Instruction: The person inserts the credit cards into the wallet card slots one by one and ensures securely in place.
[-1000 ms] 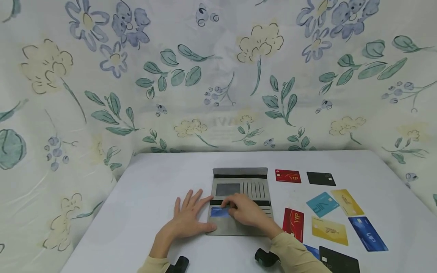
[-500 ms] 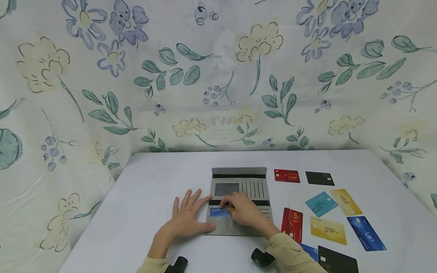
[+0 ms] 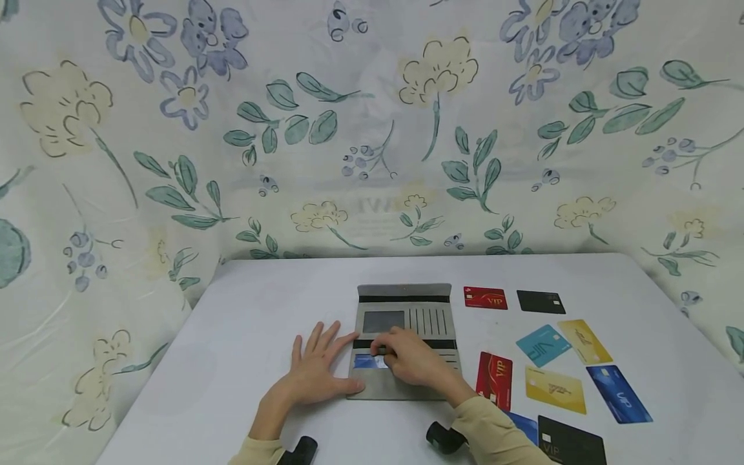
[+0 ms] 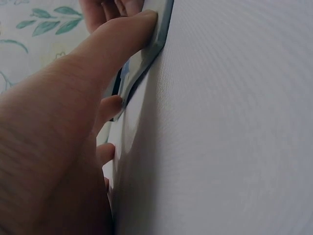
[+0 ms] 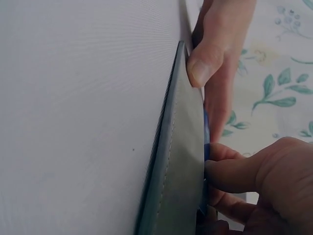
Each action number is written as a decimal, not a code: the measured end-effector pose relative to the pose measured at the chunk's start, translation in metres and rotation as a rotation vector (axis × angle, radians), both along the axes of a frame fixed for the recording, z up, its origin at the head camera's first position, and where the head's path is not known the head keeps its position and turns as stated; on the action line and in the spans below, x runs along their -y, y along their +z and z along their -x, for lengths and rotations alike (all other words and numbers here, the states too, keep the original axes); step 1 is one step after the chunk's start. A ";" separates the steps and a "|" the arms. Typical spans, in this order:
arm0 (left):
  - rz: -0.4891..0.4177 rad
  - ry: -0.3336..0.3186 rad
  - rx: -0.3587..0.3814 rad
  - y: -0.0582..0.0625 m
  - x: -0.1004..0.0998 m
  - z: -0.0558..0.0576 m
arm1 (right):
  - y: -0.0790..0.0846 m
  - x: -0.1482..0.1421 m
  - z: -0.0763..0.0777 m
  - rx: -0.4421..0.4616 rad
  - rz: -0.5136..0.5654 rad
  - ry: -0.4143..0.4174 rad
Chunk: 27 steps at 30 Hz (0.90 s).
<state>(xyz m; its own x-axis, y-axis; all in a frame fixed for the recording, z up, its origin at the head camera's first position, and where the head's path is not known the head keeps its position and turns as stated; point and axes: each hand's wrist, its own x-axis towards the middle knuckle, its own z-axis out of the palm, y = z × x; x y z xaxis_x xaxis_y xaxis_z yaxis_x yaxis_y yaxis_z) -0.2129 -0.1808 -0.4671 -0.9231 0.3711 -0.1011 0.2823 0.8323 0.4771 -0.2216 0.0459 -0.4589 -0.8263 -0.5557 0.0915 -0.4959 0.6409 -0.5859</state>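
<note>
A grey card holder point(image 3: 401, 389) lies unfolded on the white table, with slots, a dark window and black bands. In its lower half a blue card point(image 3: 365, 361) shows, partly covered by my right hand point(image 3: 411, 356). The right thumb and fingers pinch this card, and the right wrist view shows them at its blue edge point(image 5: 206, 128). My left hand point(image 3: 318, 371) is spread at the holder's left side. Its thumb point(image 4: 144, 22) presses on the lower left corner, while other fingers reach the holder's side and the tabletop.
To the right lie several loose cards: red point(image 3: 485, 298), black point(image 3: 541, 301), teal point(image 3: 543, 345), yellow point(image 3: 555, 389) and blue point(image 3: 619, 394) among them. The right sleeve point(image 3: 496, 434) overlaps another blue card point(image 3: 523, 426). A floral curtain point(image 3: 372, 129) hangs behind the table point(image 3: 279, 284).
The right fingers have curled in more at the blue card, and its visible strip looks slightly thinner. The left hand keeps its place on the holder. The head view has shifted a little.
</note>
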 end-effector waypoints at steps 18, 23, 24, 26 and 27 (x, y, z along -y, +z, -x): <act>-0.009 -0.002 0.002 0.000 0.001 0.001 | 0.003 0.001 -0.002 -0.010 -0.089 0.021; -0.012 -0.008 0.001 0.000 0.001 0.001 | 0.005 0.002 -0.002 0.006 -0.088 0.025; -0.012 -0.010 0.000 0.000 0.002 0.001 | 0.005 0.001 -0.002 0.007 -0.080 0.028; -0.012 -0.015 0.002 0.000 0.002 0.001 | 0.006 0.000 -0.002 0.024 -0.061 0.032; -0.012 -0.015 0.002 0.000 0.002 0.001 | 0.006 -0.001 -0.002 0.034 -0.054 0.035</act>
<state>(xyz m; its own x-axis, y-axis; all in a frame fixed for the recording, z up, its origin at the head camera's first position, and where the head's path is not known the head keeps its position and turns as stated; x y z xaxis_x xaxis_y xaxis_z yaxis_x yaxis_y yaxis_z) -0.2138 -0.1831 -0.4671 -0.9173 0.3859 -0.0983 0.2936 0.8221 0.4877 -0.2198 0.0465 -0.4529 -0.8086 -0.5874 0.0324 -0.4987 0.6551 -0.5676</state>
